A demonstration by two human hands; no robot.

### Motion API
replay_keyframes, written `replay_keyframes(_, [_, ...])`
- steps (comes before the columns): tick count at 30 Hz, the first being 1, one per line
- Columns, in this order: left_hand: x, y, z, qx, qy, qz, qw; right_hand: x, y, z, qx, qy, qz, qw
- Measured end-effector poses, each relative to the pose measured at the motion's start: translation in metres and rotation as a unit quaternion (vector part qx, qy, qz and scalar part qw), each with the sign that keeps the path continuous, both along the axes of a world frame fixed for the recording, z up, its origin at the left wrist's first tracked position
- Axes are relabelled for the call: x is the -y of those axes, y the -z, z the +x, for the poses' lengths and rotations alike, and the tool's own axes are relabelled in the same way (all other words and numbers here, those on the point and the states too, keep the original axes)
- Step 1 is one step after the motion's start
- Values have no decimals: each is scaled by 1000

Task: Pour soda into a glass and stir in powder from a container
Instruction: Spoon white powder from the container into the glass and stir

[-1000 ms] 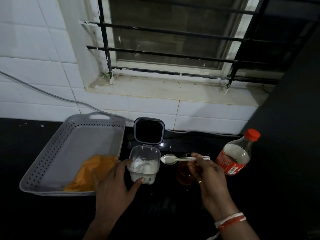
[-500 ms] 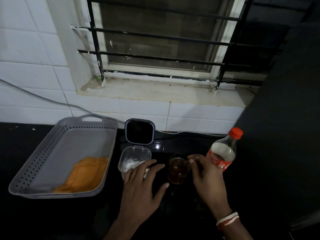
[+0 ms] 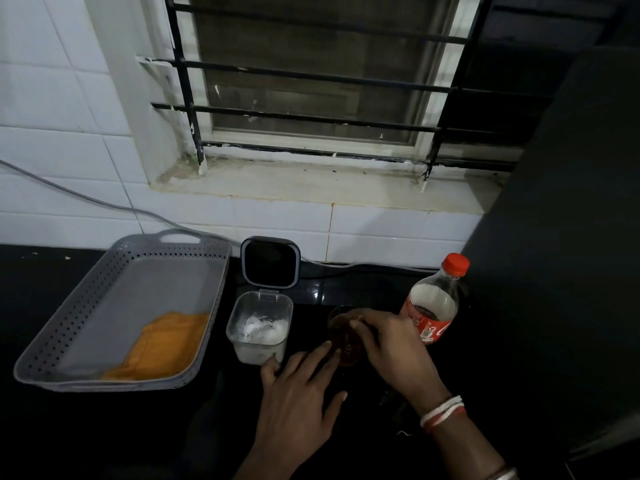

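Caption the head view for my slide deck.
Right hand over glass of soda, left hand beside open powder container.

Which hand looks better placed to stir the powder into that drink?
The right hand, probably. Its fingers are pinched right over the glass of brown soda, apparently holding something there, while the left hand lies spread open, fingertips at the glass's side, better suited to steadying it.

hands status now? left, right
Left hand: open, fingers spread, touching the glass.
Right hand: closed over the glass; what it holds cannot be told.
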State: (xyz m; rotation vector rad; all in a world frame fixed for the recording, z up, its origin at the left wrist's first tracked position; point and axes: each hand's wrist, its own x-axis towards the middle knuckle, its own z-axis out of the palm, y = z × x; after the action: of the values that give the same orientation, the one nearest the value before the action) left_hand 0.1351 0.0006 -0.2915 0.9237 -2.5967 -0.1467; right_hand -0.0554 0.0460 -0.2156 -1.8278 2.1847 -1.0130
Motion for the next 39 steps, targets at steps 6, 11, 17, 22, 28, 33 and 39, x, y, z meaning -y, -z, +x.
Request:
replay_keyframes(6, [-9, 1, -1, -8, 9, 13, 1000, 0, 0, -13, -95, 22, 37, 995])
replay_keyframes(11, [-5, 4, -8, -2, 8, 17, 1000, 2, 3, -6, -26, -1, 35, 999])
replay_keyframes(17, [-7, 6, -7, 1, 7, 12, 1000, 1, 0, -14, -101, 15, 38, 994])
replay_keyframes(22, [-7, 3, -8, -21, 9, 32, 999, 6, 0, -5, -37, -13, 57, 998])
replay_keyframes(28, [-5, -1, -6, -15, 15, 33, 999, 8, -3, -12, -125, 25, 43, 991])
replay_keyframes(33, [-4, -2, -6, -23, 19, 38, 999, 2, -3, -2, -55, -6, 67, 996])
replay_keyframes(39, [-2, -5, -5, -26, 29, 32, 999, 6, -7, -8, -102, 51, 33, 993])
